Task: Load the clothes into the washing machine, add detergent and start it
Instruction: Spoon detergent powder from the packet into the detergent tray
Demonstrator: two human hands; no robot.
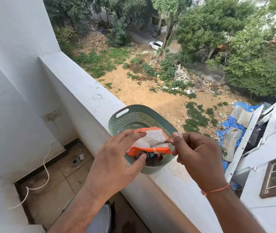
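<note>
An orange detergent packet (157, 134) stands open inside a green perforated basket (133, 115) on the white balcony parapet (90, 84). My left hand (117, 158) grips the packet's near side, thumb on its front and fingers over its top. My right hand (197, 152) pinches the handle of a spoon (159, 144) whose white bowl sits in the packet's mouth. No washing machine or clothes can be made out; a grey rounded object (100, 219) shows at the bottom edge under my left arm.
The basket sits at the parapet's outer edge, with a long drop to open ground beyond it. On the left a white wall carries a socket (51, 115) and a hanging white cable (49, 148). A floor drain (75, 161) lies in the tiled balcony floor.
</note>
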